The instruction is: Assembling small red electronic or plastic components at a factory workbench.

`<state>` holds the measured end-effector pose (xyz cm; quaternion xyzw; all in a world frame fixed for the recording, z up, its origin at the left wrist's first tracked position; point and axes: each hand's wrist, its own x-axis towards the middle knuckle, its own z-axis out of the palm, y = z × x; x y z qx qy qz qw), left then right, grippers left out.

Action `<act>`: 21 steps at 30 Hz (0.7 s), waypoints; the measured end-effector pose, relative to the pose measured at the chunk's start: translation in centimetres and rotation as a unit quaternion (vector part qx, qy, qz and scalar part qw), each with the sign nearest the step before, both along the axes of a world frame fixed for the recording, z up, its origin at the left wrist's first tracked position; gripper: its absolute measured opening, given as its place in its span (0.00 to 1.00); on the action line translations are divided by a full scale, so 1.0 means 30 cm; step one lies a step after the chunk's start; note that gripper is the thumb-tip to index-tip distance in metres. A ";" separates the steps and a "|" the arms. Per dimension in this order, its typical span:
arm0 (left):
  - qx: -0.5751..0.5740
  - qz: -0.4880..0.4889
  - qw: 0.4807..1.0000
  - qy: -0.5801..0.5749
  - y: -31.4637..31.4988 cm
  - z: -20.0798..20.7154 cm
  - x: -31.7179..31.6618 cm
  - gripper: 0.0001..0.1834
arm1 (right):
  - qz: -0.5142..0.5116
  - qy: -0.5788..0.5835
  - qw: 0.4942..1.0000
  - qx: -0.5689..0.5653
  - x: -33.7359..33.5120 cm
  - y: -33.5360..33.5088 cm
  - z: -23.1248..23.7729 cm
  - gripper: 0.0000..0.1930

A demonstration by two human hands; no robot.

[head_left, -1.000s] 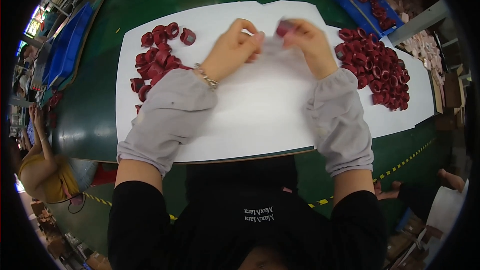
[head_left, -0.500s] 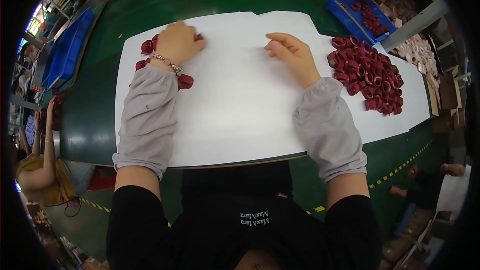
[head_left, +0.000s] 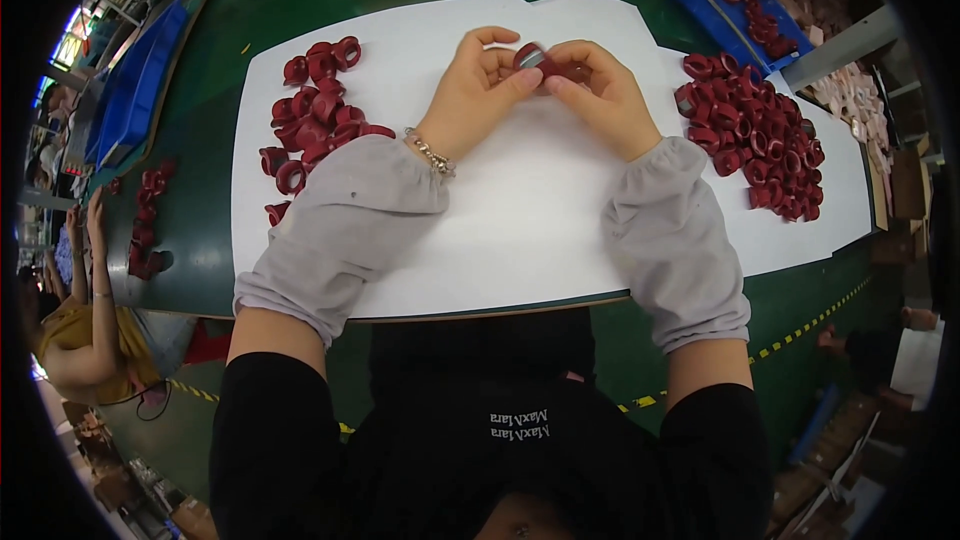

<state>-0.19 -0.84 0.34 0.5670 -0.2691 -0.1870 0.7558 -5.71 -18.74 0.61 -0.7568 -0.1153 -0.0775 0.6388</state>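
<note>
A red piece (head_left: 529, 56) with a grey patch is up off the paper, over its far middle part, between the two hands. The left hand (head_left: 478, 95) grips it between thumb and fingers. The right hand (head_left: 605, 100) is just beside, its thumb near the left thumb, its fingers curled and closed on red as well; whether that is the same piece or a second one, I cannot tell. A bracelet (head_left: 432, 155) circles the left wrist, and grey sleeves (head_left: 345, 225) cover both forearms. Under the hands lies white paper (head_left: 510, 230), bare between two groups of similar red, ring-like pieces. The left pile (head_left: 312, 130) is loose and smaller, partly hidden by the left sleeve; the right pile (head_left: 750, 135) is larger and heaped close together. The paper rests on a green table (head_left: 200, 240); at its left a row of red pieces (head_left: 143, 220) runs from near to far. Beyond the right pile a blue tray (head_left: 708, 15) holds more red pieces, with pale pink pieces (head_left: 850, 95) to its right. Another blue tray (head_left: 138, 90) stands at the far left. On the near left is a co-worker in a yellow top (head_left: 130, 340), arms raised. Black-and-yellow tape (head_left: 805, 332) marks the floor at the near right.
</note>
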 end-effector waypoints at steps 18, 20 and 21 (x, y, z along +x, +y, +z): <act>0.066 -0.096 0.993 -0.027 0.027 -0.006 0.004 0.18 | 0.034 0.022 0.999 0.022 -0.024 0.011 0.028 0.22; 0.066 -0.110 0.992 -0.015 0.029 -0.005 0.009 0.18 | 0.020 0.024 0.999 -0.013 -0.024 0.005 0.029 0.22; 0.073 -0.117 0.990 -0.018 0.030 -0.005 0.011 0.19 | 0.020 0.024 0.999 -0.013 -0.022 0.002 0.026 0.22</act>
